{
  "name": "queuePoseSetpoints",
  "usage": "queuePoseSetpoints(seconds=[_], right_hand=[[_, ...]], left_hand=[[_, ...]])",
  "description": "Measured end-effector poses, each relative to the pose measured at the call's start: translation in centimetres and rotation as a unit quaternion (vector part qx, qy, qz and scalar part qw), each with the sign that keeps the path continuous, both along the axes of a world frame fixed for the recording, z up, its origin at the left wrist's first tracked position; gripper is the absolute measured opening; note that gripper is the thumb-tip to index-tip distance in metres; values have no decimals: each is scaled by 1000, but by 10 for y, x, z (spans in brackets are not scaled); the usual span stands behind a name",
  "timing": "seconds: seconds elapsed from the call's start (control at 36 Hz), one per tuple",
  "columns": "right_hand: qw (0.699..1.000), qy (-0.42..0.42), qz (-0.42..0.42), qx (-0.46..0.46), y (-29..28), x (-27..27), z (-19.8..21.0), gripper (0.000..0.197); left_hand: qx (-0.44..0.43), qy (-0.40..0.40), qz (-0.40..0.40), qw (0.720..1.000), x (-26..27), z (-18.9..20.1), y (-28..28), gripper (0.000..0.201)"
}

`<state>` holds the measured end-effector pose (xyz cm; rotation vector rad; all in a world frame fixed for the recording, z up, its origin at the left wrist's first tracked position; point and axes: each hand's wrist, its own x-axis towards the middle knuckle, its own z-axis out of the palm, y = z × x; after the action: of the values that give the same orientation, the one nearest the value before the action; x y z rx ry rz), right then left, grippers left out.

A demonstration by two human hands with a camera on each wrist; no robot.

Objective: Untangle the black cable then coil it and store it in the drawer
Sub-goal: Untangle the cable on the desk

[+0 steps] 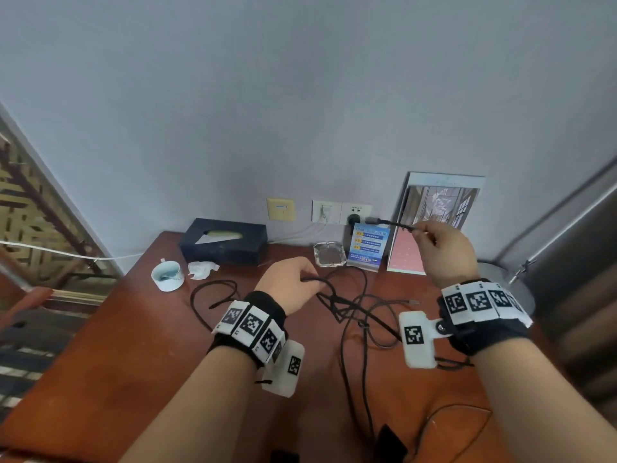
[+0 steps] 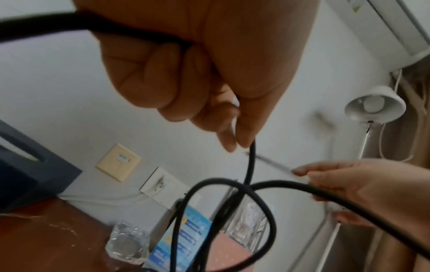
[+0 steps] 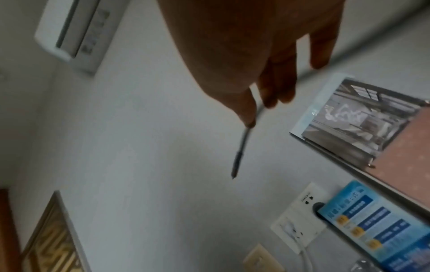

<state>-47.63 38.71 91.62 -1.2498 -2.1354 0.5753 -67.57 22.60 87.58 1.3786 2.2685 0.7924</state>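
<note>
Reddish-brown wooden desk (image 1: 133, 345) pushed against a pale grey wall (image 1: 300, 95); wall sockets (image 1: 340, 212) just above the desk's back edge, with a white lead plugged into one.

Black cable (image 1: 347, 309) lies in a loose tangle mid-desk: loops crossing each other between the two wrists, one strand running toward the near edge, another looping left toward the cup.

Left hand (image 1: 290, 284) is low over the desk, fingers curled round a strand of the cable; the left wrist view shows the strand passing through the fist and a loop hanging below it.

Right hand (image 1: 447, 248) is raised, thumb and fingers pinching the cable near one end; the plug end (image 1: 375, 221) sticks out toward the sockets, free in the air.

Clutter along the back edge:
- dark tissue box (image 1: 223, 240), left
- white cup (image 1: 167, 275) and crumpled tissue (image 1: 202, 269) in front of it
- glass ashtray (image 1: 330, 254), just beyond the tangle
- blue info card (image 1: 367, 248) on a stand, next to the ashtray
- picture booklet (image 1: 437, 222) leaning on the wall, behind the right hand
- lamp base (image 1: 514, 279) at the right edge

Small dark object (image 1: 390, 442) at the near edge, can't tell what it is. No drawer in view.
</note>
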Motion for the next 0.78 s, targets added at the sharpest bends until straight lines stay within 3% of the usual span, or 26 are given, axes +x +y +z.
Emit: queuePoseSetpoints(seconds=[0.08, 0.19, 0.28, 0.33, 0.47, 0.56, 0.78], right_hand=[[994, -109, -6, 2, -1, -2, -9, 37], [991, -60, 116, -10, -25, -15, -7, 36], [966, -34, 245, -70, -50, -30, -6, 29], [953, -22, 286, -95, -59, -39, -10, 25], [966, 33, 249, -57, -61, -47, -21, 15], [972, 72, 220, -44, -58, -47, -29, 23], [981, 29, 189, -37, -46, -33, -35, 23]], left_hand=[[30, -2, -23, 999, 5, 10, 2, 22], [61, -22, -36, 997, 11, 28, 6, 20], [99, -47, -39, 993, 19, 36, 10, 22], [121, -60, -37, 990, 25, 40, 12, 24], [168, -66, -38, 983, 31, 47, 11, 26], [201, -61, -34, 977, 31, 51, 8, 26], [234, -40, 36, 971, 13, 56, -1, 25]])
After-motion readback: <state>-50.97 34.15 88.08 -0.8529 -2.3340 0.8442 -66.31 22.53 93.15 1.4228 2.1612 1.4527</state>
